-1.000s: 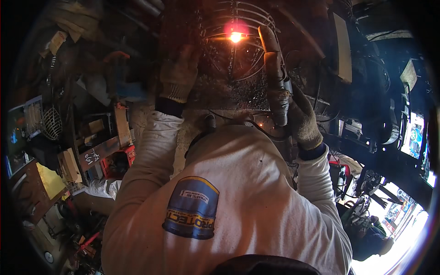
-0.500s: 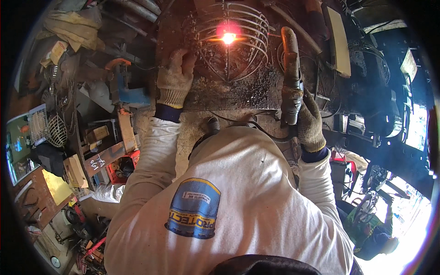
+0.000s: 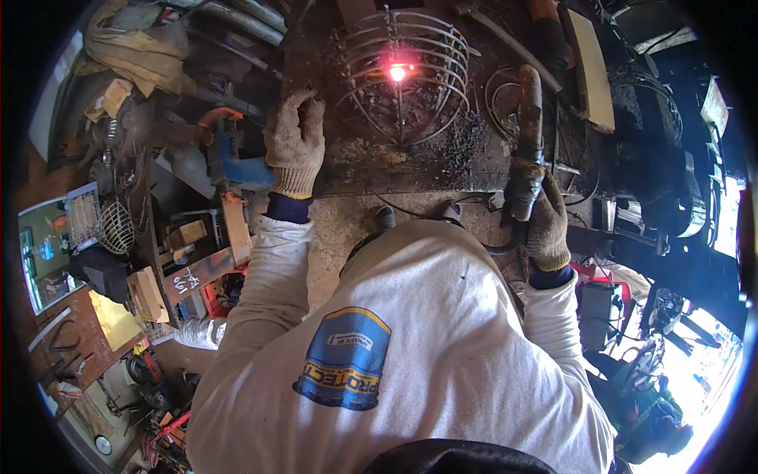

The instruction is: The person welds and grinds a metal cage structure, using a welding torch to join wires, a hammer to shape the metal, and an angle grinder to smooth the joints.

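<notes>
A round wire cage [image 3: 401,75] lies on a dark, gritty metal bench [image 3: 442,154], with a red-hot glowing spot [image 3: 396,73] near its middle. My left hand [image 3: 296,142], in a knitted work glove, rests flat on the bench just left of the cage, fingers spread. My right hand [image 3: 541,217], also gloved, grips the handle of a welding electrode holder [image 3: 527,134] that points up toward the cage's right side. My white long-sleeved shirt [image 3: 395,355] with a blue badge fills the lower frame.
A blue and orange power tool [image 3: 233,154] lies left of my left hand. Wood scraps, boxes and a small wire cage [image 3: 118,225] crowd the left side. Dark machinery [image 3: 655,158] and cables stand at the right, with bright daylight at the lower right.
The glow on the cage has turned from a bright yellow spark to a dimmer red spot. My right hand has drawn the holder slightly back and to the right.
</notes>
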`<act>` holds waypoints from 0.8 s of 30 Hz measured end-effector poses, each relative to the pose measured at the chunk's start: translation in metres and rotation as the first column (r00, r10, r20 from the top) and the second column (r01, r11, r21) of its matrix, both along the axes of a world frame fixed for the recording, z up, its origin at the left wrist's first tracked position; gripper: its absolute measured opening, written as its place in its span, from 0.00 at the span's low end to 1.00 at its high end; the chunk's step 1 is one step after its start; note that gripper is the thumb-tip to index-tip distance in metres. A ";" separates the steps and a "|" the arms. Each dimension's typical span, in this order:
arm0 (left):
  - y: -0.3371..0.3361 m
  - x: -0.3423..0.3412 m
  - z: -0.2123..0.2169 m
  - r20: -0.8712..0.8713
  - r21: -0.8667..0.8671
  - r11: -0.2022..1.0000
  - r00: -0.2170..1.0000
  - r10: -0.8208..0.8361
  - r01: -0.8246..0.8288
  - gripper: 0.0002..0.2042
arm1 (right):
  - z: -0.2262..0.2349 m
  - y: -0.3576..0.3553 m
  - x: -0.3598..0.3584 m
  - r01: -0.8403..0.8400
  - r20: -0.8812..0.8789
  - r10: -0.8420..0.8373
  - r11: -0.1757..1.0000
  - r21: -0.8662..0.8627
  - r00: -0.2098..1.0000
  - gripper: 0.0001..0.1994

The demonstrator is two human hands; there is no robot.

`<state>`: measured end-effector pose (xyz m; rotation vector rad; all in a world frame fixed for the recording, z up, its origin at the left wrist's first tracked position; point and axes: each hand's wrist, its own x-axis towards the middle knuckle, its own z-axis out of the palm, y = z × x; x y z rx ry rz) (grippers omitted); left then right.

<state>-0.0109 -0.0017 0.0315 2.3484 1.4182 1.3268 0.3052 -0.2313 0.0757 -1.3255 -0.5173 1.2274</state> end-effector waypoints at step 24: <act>0.269 0.108 0.017 -0.359 -0.682 0.729 0.894 -0.267 -0.056 0.21 | -0.020 -0.052 0.005 0.121 -0.080 -0.116 0.992 0.048 0.990 0.24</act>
